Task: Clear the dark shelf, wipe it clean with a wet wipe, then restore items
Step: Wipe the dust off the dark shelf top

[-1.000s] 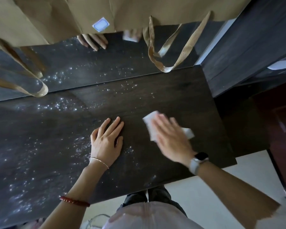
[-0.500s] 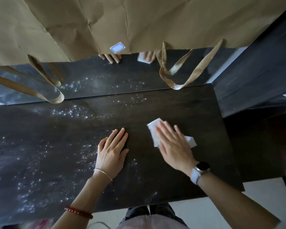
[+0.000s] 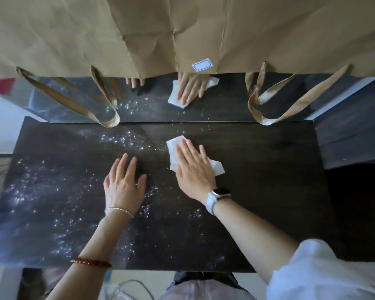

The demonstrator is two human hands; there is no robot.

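Fingers of our right hand (image 3: pixel 193 169) are lying straight and flat, pressing the wet wipe (image 3: pixel 175 146) down onto the dark shelf (image 3: pixel 268 191). We are not pinching it or curling round it; we are just pushing on it from above. The wipe is sitting a little above the middle of the frame, with one white corner peeking out past our fingertips and another peeking out by our wrist.

Our left hand (image 3: pixel 123 187) is resting flat on the shelf just beside the right one, fingers spread and holding nothing. It is leaning on the wood to keep us steady, we think.

Now we are looking at the job. We are seeing nothing standing on the shelf top, so the clearing part looks done. We are in the middle of the wiping part. On the right side of the frame the wood is looking dark and plain. On the left side and around our left hand, lots of little shiny specks (image 3: pixel 41 191) are glittering, so we are guessing that part is waiting for the wipe.

Along the top of the frame, brown paper bags (image 3: pixel 139 29) are hanging, and a shiny panel (image 3: pixel 225 109) below them is showing our hands again. Putting things back is not started yet.
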